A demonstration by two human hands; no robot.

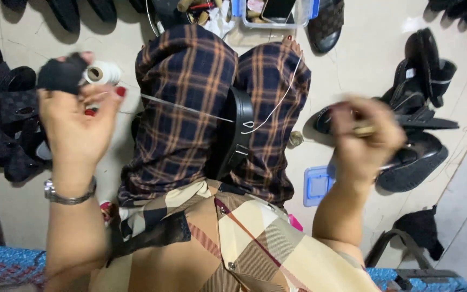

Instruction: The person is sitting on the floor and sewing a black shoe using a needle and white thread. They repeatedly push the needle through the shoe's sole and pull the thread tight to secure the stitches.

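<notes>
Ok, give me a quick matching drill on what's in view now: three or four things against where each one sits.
Things:
1. white thread spool
2. black leather sandal
3. blue plastic lid
4. silver metal wristwatch

Places:
A. flat on the floor by the right hand
B. clamped between the plaid-trousered knees
C. on the left wrist
D. at the left hand fingertips

Pairs: 1-D, 2-B, 3-A, 4-C

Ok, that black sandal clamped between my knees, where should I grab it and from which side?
Probably grip the black sandal by its upper sole edge, coming from above. It stands on edge, wedged between the plaid-trousered knees, so only that rim is free. Come in clear of the white thread running to it from either side.
</notes>
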